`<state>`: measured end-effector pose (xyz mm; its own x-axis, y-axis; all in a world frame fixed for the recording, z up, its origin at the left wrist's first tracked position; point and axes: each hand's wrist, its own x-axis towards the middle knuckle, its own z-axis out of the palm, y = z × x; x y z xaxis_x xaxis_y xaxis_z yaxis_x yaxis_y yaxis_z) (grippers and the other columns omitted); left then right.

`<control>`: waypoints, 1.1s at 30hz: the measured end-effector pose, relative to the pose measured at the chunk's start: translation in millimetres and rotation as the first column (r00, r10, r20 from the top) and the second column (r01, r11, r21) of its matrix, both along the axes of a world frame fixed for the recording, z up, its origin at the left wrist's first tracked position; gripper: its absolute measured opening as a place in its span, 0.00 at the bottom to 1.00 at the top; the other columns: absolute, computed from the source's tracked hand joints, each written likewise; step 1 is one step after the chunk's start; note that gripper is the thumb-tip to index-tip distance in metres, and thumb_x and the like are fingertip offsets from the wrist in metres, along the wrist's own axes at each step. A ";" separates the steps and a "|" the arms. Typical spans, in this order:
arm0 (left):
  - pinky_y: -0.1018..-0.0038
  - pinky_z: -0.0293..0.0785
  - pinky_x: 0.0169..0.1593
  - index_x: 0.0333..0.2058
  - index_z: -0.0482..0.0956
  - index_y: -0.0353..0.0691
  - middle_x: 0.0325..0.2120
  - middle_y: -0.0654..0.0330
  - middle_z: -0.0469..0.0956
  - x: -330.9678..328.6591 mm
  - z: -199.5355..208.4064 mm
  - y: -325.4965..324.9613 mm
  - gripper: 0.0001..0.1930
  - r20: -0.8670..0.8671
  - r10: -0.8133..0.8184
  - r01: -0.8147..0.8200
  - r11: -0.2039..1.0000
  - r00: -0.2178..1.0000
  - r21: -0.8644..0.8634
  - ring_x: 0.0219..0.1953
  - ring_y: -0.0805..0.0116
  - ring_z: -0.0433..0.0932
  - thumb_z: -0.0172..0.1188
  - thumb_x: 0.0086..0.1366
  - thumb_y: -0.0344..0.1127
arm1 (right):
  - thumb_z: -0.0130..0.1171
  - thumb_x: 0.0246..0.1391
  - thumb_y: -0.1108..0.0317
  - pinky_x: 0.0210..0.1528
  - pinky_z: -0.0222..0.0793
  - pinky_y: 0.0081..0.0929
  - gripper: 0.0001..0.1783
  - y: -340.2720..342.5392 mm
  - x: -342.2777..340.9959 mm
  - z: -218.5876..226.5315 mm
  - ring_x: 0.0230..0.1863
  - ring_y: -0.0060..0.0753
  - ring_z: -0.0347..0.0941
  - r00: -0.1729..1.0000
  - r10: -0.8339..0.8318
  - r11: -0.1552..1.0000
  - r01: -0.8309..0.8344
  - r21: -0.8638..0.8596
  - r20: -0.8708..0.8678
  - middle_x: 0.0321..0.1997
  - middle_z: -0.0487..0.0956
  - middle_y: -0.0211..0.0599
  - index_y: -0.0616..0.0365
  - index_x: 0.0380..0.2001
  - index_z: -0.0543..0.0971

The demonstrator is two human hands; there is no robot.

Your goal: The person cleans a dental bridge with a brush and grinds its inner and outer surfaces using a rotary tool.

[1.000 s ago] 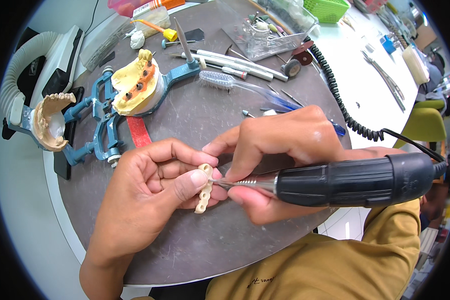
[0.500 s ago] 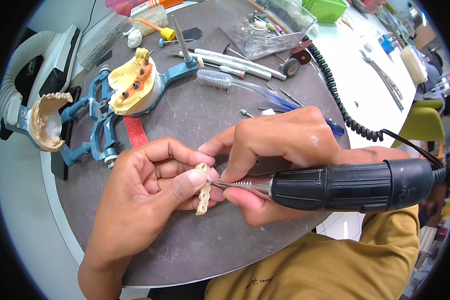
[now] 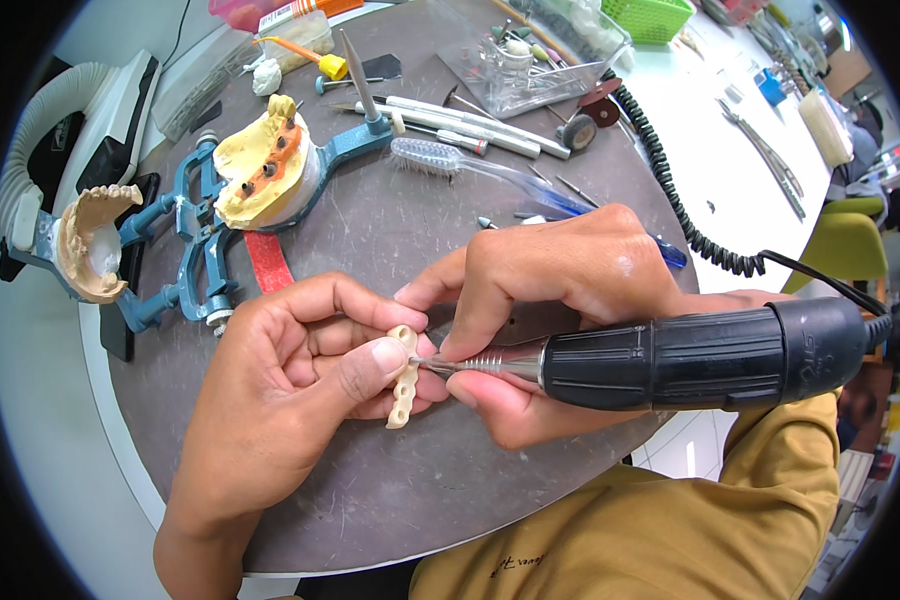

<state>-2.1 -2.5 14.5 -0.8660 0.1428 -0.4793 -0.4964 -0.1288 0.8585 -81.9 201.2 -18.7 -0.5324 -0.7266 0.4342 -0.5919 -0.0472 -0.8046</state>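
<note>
Between the thumb and fingers of my left hand (image 3: 300, 390) is a cream-coloured dental bridge (image 3: 403, 390) with several round holes along it. My right hand (image 3: 560, 280) grips a black and silver rotary handpiece (image 3: 660, 365) near its metal nose. The thin bur at the handpiece's tip meets the side of the bridge beside my left thumb; exact contact is too small to make out. Farther left stands a blue articulator (image 3: 205, 215), bearing a yellow dental model (image 3: 245, 165) with dark posts in an orange-red gum strip. A beige toothed arch (image 3: 95, 240) sits on its other side.
Beyond my hands lie a clear-blue toothbrush (image 3: 500, 180) and several silver hand tools (image 3: 480, 125). A clear tray (image 3: 550, 85) of burs stands behind them. The coiled black cord (image 3: 670, 190) runs along the right to the handpiece. A suction hose (image 3: 25, 130) curves at far left.
The rear of the handpiece has swung slightly toward the far side and rolled a little. The bridge has shifted very slightly left. Both grips stay the same.
</note>
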 end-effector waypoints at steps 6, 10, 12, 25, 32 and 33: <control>0.80 0.81 0.34 0.43 0.71 0.34 0.34 0.56 0.81 0.4 0.2 -1.2 0.09 -0.006 -0.015 0.015 1.000 1.000 -0.024 0.32 0.75 0.82 0.60 0.68 0.27 | 0.70 0.39 0.76 0.34 0.80 0.23 0.11 -0.9 -2.4 0.6 0.35 0.35 0.85 0.998 0.051 0.998 -0.052 0.042 0.040 0.39 0.84 0.49 0.60 0.29 0.80; 0.80 0.80 0.34 0.43 0.71 0.34 0.35 0.56 0.81 -0.9 0.1 -1.4 0.09 -0.017 -0.036 0.036 0.999 0.999 -0.021 0.33 0.75 0.81 0.60 0.68 0.27 | 0.71 0.40 0.76 0.34 0.81 0.24 0.11 0.1 -1.7 0.8 0.36 0.36 0.85 0.996 0.045 0.997 -0.050 0.054 0.080 0.39 0.84 0.49 0.60 0.29 0.79; 0.80 0.81 0.35 0.44 0.71 0.34 0.35 0.56 0.81 -0.9 -0.3 -1.9 0.10 -0.022 -0.041 0.041 0.999 0.999 -0.017 0.33 0.75 0.81 0.60 0.68 0.28 | 0.70 0.40 0.76 0.35 0.81 0.25 0.10 0.0 -1.8 0.2 0.37 0.37 0.85 0.994 0.054 0.997 -0.059 0.052 0.092 0.38 0.84 0.49 0.60 0.29 0.79; 0.78 0.82 0.38 0.46 0.71 0.30 0.37 0.52 0.82 -2.7 -4.6 -3.6 0.14 -0.018 -0.046 0.046 0.999 0.999 0.021 0.36 0.71 0.83 0.63 0.66 0.30 | 0.67 0.35 0.76 0.26 0.71 0.29 0.11 -3.4 4.9 1.3 0.25 0.39 0.76 0.997 0.034 0.985 -0.046 -0.167 -0.073 0.24 0.77 0.40 0.59 0.22 0.74; 0.80 0.81 0.37 0.46 0.72 0.30 0.37 0.53 0.82 2.0 -5.0 -6.4 0.14 -0.009 -0.006 0.006 1.000 1.000 0.004 0.36 0.72 0.84 0.63 0.66 0.30 | 0.68 0.36 0.75 0.27 0.71 0.32 0.11 -10.2 4.6 -4.3 0.26 0.44 0.76 0.998 0.049 0.991 -0.053 -0.119 -0.041 0.25 0.76 0.41 0.60 0.23 0.74; 0.79 0.81 0.38 0.46 0.72 0.30 0.37 0.53 0.82 2.1 -5.7 -5.6 0.15 -0.024 -0.012 0.012 1.000 1.000 0.004 0.36 0.71 0.84 0.63 0.66 0.30 | 0.68 0.36 0.75 0.27 0.71 0.33 0.11 -10.0 5.1 -3.8 0.26 0.45 0.76 0.998 0.040 0.992 -0.045 -0.119 -0.039 0.26 0.76 0.42 0.61 0.23 0.74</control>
